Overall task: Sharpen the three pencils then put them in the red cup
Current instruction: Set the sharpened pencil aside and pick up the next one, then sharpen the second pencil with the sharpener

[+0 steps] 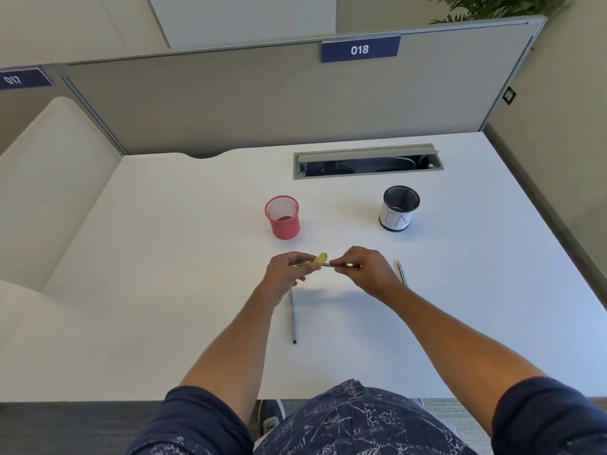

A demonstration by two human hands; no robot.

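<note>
My left hand (286, 272) grips a yellow sharpener (320, 258) above the middle of the white desk (164, 257). A dark pencil (341, 265) lies level between my hands, its left end at the sharpener; my right hand (364, 269) pinches it. A second pencil (292, 318) lies on the desk below my left hand, partly hidden by the wrist. A third pencil (401, 272) lies to the right of my right hand, its sharpened point facing away from me. The red mesh cup (283, 217) stands upright behind my left hand, with no pencil visible in it.
A black mesh cup (398, 208) with a white paper label stands at the back right. An open cable tray (368, 162) is set into the desk near the grey partition (262, 100). The desk's front edge runs just above my lap.
</note>
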